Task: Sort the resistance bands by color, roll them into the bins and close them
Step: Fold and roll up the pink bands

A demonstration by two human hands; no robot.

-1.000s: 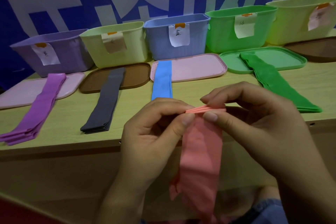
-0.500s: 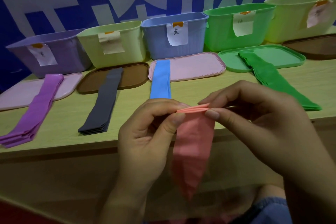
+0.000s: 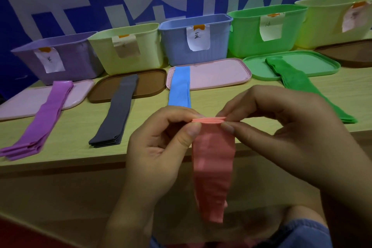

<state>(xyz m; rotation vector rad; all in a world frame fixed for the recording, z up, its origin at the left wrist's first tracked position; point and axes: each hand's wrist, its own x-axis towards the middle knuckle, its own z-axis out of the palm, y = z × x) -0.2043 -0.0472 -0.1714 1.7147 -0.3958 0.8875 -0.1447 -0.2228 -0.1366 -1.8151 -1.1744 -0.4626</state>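
Left hand (image 3: 161,147): thumb and forefinger pinching the left end of the folded top edge of a salmon-pink flat rubber resistance band (image 3: 213,167). Right hand (image 3: 291,139): thumb and forefinger pinching the right end of the same edge. Pink band held in front of the near edge of the light wooden table (image 3: 80,143), hanging down below the hands, not touching the tabletop.

On the table, left to right, four folded bands laid lengthwise:
- purple rubber band (image 3: 47,119), far end on a pale pink flat lid (image 3: 24,100);
- dark grey rubber band (image 3: 116,112), far end on a brown flat lid (image 3: 151,84);
- blue rubber band (image 3: 180,86), far end on a pink flat lid (image 3: 221,74), near end hidden behind the left hand;
- green rubber band (image 3: 306,90), far end on a green flat lid (image 3: 314,62).

Behind the lids, a row of open plastic bins, each bearing a paper label: lilac bin (image 3: 78,60), pale yellow-green bin (image 3: 145,46), light blue bin (image 3: 217,40), green bin (image 3: 247,34), second pale yellow-green bin (image 3: 326,24). Another brown lid (image 3: 350,52) lying in front of the last bin. Label writing mostly illegible.
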